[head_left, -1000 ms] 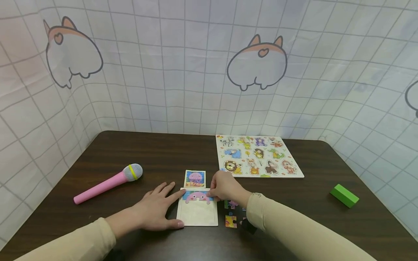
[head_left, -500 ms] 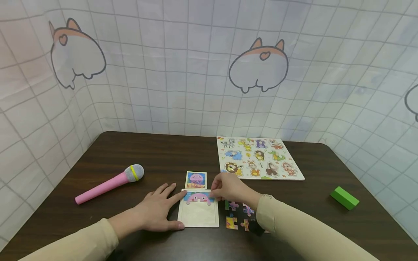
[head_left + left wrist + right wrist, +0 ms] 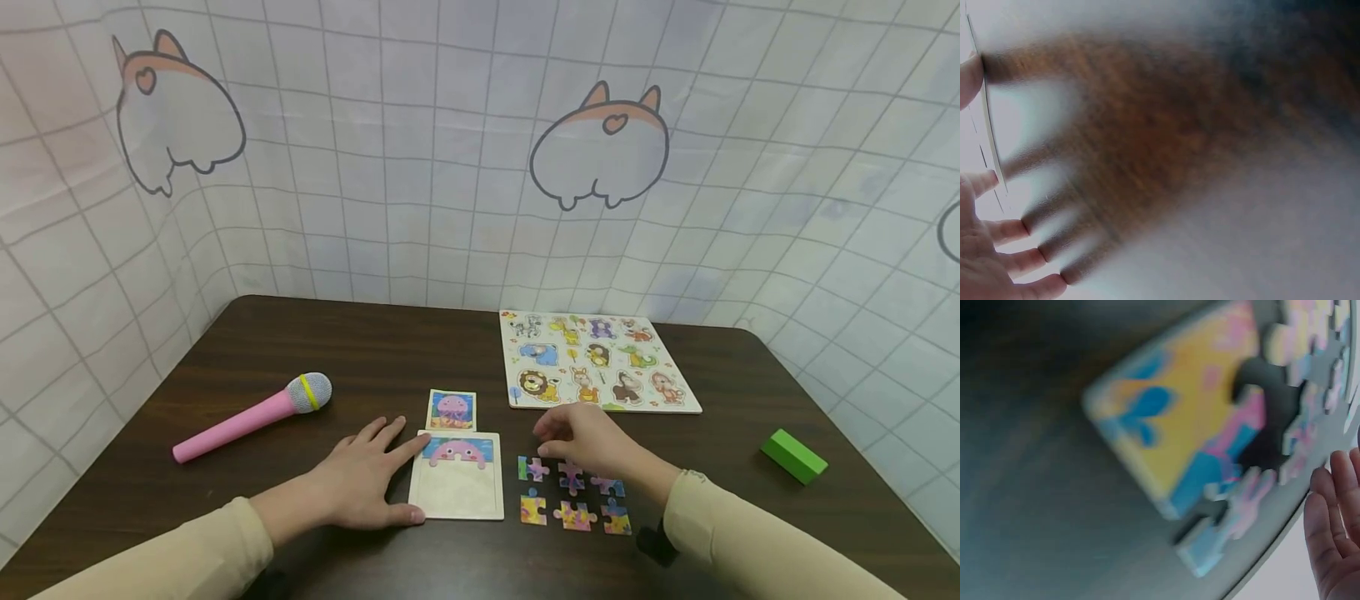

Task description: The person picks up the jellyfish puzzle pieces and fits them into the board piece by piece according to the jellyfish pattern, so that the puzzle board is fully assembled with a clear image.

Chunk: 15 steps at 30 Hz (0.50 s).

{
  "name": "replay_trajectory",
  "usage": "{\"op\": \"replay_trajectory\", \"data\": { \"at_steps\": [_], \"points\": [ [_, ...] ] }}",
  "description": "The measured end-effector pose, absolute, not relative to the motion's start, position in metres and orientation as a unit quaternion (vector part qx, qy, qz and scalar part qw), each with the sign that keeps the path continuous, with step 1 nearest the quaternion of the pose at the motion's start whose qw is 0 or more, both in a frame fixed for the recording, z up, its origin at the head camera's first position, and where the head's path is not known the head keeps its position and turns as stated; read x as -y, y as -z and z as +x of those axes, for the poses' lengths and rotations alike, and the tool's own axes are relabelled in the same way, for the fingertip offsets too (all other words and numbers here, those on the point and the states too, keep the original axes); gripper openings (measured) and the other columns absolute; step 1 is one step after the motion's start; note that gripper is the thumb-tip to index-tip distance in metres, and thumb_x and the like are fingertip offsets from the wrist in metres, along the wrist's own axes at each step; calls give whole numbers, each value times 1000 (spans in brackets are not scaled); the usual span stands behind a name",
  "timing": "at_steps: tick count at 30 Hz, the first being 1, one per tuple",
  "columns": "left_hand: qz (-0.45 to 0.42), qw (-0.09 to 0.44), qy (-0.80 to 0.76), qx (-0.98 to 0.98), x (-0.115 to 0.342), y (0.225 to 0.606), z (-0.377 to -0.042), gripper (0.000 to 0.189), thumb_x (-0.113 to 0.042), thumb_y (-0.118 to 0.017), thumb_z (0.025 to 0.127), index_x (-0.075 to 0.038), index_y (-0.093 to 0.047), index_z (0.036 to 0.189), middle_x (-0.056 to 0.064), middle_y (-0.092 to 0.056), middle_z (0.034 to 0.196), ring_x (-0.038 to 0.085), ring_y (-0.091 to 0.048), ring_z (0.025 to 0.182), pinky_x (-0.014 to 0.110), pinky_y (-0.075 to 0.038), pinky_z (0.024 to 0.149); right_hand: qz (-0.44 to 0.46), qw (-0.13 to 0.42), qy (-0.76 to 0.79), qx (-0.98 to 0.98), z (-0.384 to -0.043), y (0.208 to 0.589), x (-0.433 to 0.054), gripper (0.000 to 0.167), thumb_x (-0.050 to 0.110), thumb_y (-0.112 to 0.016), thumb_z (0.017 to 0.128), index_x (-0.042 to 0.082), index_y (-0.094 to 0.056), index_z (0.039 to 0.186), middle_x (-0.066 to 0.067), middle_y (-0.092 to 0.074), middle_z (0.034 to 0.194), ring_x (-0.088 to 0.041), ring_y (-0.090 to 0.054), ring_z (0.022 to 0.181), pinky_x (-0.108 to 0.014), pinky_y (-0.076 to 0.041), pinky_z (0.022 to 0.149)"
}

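A pale puzzle tray point(image 3: 461, 497) lies on the table, its top row filled with joined pieces point(image 3: 458, 451) showing a pink smiling face against blue. My left hand point(image 3: 366, 486) rests flat with spread fingers, the index fingertip and thumb at the tray's left edge. Over the upper row of loose jigsaw pieces point(image 3: 576, 517), to the right of the tray, hovers my right hand point(image 3: 588, 437) with loosely bent fingers and nothing visible in them. In the right wrist view, a yellow-and-blue jigsaw piece point(image 3: 1179, 400) shows close up, apart from the fingers point(image 3: 1319, 528).
A small jellyfish picture card point(image 3: 452, 410) touches the tray's far edge. Behind the pieces lies a white animal puzzle board point(image 3: 600, 362). A pink toy microphone point(image 3: 251, 421) is at the left, a green block point(image 3: 793, 456) at the right. A patterned curtain point(image 3: 450, 167) hangs behind the table.
My right hand has let go of the top row's right end and moved right, over the loose pieces, uncovering more of them. The left hand has stayed at the tray.
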<state>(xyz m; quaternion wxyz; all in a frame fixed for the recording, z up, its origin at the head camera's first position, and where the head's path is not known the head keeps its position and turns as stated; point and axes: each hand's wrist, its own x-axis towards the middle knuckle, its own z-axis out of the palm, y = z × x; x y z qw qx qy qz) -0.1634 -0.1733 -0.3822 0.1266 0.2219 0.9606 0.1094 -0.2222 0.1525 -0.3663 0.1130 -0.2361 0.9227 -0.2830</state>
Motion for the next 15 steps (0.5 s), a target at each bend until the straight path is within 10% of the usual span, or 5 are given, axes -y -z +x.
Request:
{"op": "replay_trajectory", "data": {
  "at_steps": [15],
  "points": [
    [215, 137, -107, -961, 173, 381, -164, 96, -68, -71, 82, -22, -37, 160, 23, -30, 165, 52, -27, 150, 74, -33, 109, -275, 96, 230, -928, -214, 374, -149, 22, 25, -87, 82, 13, -77, 98, 5, -71, 95, -11, -63, 91, -34, -56, 83]
  ]
}}
